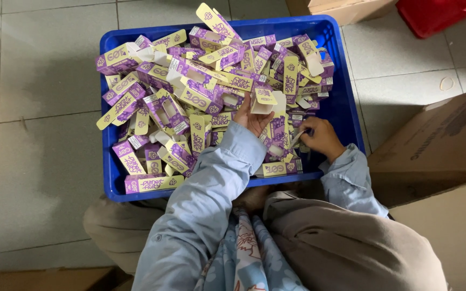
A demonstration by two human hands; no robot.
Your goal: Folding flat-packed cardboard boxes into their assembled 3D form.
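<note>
We see the left hand [252, 116] raised over the pile, fingers curled around a small purple-and-yellow carton [264, 99] with its pale flap open. The right hand [322, 137] sits just beside it, lower in the blue plastic crate [346, 102], fingers pinched on a thin white piece [296, 139]; we cannot tell what this piece is. Beyond and to the left of both hands lies the heap of folded cartons [190, 91], filling the crate. The crate rests on the tiled floor [44, 134]. To the right of the right hand stands a brown cardboard box [438, 145].
</note>
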